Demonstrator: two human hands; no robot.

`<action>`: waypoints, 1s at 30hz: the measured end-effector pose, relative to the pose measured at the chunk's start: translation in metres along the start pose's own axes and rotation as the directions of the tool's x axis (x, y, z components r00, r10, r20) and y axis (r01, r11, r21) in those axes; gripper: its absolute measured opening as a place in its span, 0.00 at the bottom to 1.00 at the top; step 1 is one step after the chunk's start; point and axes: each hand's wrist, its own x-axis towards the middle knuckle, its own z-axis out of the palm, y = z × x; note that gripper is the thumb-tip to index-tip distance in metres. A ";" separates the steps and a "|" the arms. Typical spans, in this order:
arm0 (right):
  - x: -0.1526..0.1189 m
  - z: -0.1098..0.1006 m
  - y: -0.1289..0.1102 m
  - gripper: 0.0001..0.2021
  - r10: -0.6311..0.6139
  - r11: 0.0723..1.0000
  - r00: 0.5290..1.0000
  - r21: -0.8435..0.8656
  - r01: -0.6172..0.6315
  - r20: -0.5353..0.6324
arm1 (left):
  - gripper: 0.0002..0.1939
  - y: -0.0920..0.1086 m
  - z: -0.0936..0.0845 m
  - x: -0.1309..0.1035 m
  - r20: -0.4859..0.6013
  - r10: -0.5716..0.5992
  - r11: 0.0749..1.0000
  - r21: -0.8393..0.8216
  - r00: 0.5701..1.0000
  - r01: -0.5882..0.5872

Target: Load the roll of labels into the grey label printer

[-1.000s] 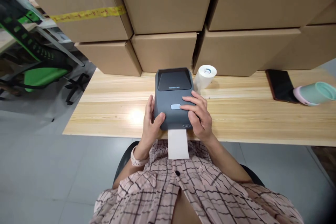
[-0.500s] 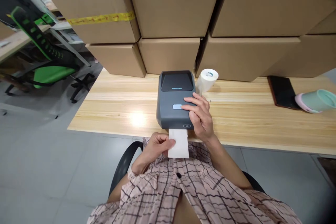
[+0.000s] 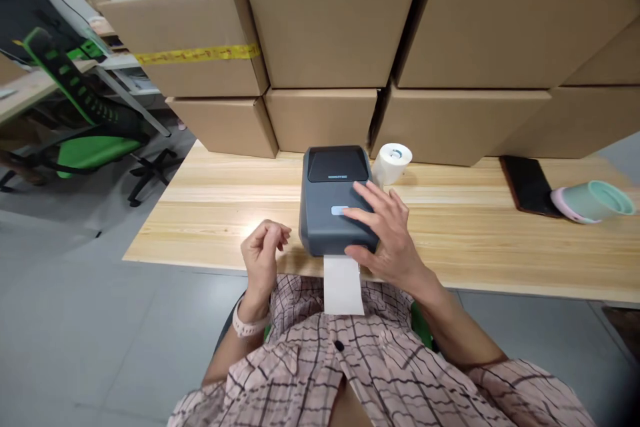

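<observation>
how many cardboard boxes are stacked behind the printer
7 at least: top row left, middle, right; bottom row left, middle, right, far right. More may be hidden.

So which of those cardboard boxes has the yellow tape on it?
The upper box at the far left of the stack: a yellow tape strip runs across its front face. The other boxes show plain brown cardboard.

The right hand point(image 3: 387, 240) lay spread on top of the printer point(image 3: 335, 203), fingers point(image 3: 357, 215) extended. The left hand point(image 3: 263, 257) hovered just left of the printer, fingers loosely curled, holding nothing.
</observation>
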 end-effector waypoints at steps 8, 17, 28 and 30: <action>0.042 -0.022 0.013 0.35 -0.157 0.975 0.975 0.130 0.178 -0.157 | 0.08 -0.011 0.025 0.102 -0.007 -0.042 0.992 -0.118 0.999 0.041; 0.161 -0.020 0.052 0.30 -0.054 0.996 0.964 0.058 0.071 -0.260 | 0.48 -0.030 0.052 0.108 0.475 -0.114 0.974 -0.121 0.873 0.193; 0.129 -0.008 0.047 0.07 -0.155 0.986 0.915 -0.004 0.169 0.374 | 0.53 -0.040 0.051 0.106 0.493 -0.070 0.984 -0.110 0.867 0.142; 0.121 0.000 0.053 0.06 -0.102 0.991 0.771 -0.004 0.134 0.628 | 0.53 -0.043 0.051 0.107 0.487 -0.033 0.988 -0.115 0.873 0.101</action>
